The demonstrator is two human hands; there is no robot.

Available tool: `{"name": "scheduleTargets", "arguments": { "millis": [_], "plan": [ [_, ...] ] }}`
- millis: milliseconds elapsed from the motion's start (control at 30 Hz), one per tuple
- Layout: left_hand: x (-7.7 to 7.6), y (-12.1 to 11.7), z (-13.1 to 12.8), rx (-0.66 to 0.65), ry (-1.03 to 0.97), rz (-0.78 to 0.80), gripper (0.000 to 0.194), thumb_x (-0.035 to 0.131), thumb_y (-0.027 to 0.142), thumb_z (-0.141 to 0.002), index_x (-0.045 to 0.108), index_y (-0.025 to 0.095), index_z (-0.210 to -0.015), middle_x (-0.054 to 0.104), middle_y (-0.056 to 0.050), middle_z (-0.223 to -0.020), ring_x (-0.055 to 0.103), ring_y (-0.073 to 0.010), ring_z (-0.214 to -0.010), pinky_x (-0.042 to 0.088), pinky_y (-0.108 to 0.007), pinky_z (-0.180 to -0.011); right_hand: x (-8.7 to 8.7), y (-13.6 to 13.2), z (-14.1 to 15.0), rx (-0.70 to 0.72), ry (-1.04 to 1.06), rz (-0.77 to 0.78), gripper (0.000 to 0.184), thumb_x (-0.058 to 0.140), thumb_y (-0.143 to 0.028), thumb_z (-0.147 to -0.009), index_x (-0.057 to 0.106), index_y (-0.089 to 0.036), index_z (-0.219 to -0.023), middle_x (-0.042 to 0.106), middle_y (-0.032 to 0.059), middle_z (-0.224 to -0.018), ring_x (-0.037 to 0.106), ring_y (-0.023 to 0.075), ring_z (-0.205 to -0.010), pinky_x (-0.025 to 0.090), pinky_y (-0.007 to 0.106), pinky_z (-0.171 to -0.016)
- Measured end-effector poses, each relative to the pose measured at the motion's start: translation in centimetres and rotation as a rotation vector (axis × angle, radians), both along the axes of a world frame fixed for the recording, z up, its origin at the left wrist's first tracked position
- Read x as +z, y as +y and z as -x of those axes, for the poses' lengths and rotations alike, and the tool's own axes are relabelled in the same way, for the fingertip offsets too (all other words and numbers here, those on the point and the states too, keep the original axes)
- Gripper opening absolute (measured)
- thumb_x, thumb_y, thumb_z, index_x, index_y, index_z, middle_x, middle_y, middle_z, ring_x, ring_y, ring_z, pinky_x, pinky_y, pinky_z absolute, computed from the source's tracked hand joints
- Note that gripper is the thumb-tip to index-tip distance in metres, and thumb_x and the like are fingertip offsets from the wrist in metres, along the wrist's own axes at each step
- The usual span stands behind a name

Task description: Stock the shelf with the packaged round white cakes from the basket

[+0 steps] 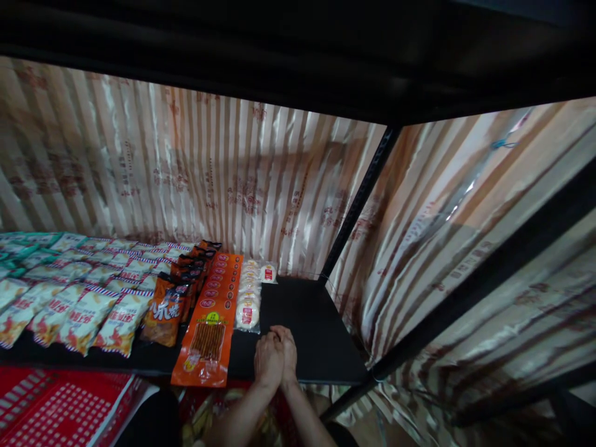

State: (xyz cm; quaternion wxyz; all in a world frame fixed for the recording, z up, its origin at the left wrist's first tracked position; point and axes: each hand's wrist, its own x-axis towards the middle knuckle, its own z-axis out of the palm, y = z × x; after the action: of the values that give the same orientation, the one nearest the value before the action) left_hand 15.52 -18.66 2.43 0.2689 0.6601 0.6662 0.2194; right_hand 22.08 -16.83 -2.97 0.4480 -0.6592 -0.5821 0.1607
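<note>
My left hand [267, 359] and my right hand [288, 352] are pressed together, fingers curled, on the bare black shelf [321, 335] just in front of a row of round white cakes in clear wrap [248, 298]. What the closed fingers hold, if anything, is hidden. Left of the cakes lies a row of long orange packets [212, 323] of brown sticks. Further left stand dark orange snack bags [168, 310], then rows of pale chip bags [84, 304].
Striped satin cloth [209, 174] hangs behind and to the right of the shelf. A black upright post [358, 198] stands at the back right corner, and a dark shelf board [298, 56] is overhead. A red basket [60, 403] sits below at the left.
</note>
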Motion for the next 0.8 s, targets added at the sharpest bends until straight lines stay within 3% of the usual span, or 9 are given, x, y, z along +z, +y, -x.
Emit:
{"name": "scheduleTargets", "arguments": {
  "millis": [267,533,667,800],
  "plan": [
    [-0.1,-3.8,1.8,-0.028,-0.008,0.0,0.033,0.032,0.016,-0.083,0.061,0.015,-0.099,0.064,-0.008,-0.1,0.055,-0.0172,-0.097,0.039,-0.025,-0.086,0.7,-4.4,1.5,0.021,0.163,-0.021,0.033,0.039,-0.015,-0.066,0.064,-0.018,-0.088,0.061,0.0067,-0.093,0.057,0.0175,-0.088,0.047,0.03,-0.084],
    [-1.9,-7.2,4.6,-0.129,-0.051,-0.093,0.034,0.031,0.019,-0.084,0.058,0.013,-0.104,0.062,-0.009,-0.105,0.054,-0.017,-0.1,0.038,-0.026,-0.092,0.4,-8.2,3.5,0.049,0.216,-0.008,0.036,0.035,-0.011,-0.067,0.064,-0.02,-0.087,0.06,0.0046,-0.094,0.054,0.0157,-0.092,0.043,0.03,-0.088],
    [-2.4,-8.7,5.7,-0.167,-0.037,-0.062,0.032,0.032,0.019,-0.084,0.058,0.013,-0.102,0.063,-0.008,-0.102,0.055,-0.0165,-0.097,0.039,-0.027,-0.091,-1.1,-9.8,4.4,0.055,0.235,0.023,0.037,0.034,-0.009,-0.069,0.064,-0.019,-0.088,0.061,0.0055,-0.095,0.054,0.0152,-0.093,0.043,0.028,-0.087],
    [-3.7,-10.0,7.0,-0.22,-0.034,0.032,0.03,0.034,0.018,-0.083,0.059,0.016,-0.1,0.064,-0.005,-0.103,0.056,-0.0136,-0.097,0.039,-0.023,-0.09,-4.0,-11.4,5.3,0.044,0.162,0.157,0.034,0.036,-0.009,-0.069,0.064,-0.02,-0.086,0.062,0.0055,-0.094,0.055,0.016,-0.091,0.043,0.028,-0.086]
  ]
}}
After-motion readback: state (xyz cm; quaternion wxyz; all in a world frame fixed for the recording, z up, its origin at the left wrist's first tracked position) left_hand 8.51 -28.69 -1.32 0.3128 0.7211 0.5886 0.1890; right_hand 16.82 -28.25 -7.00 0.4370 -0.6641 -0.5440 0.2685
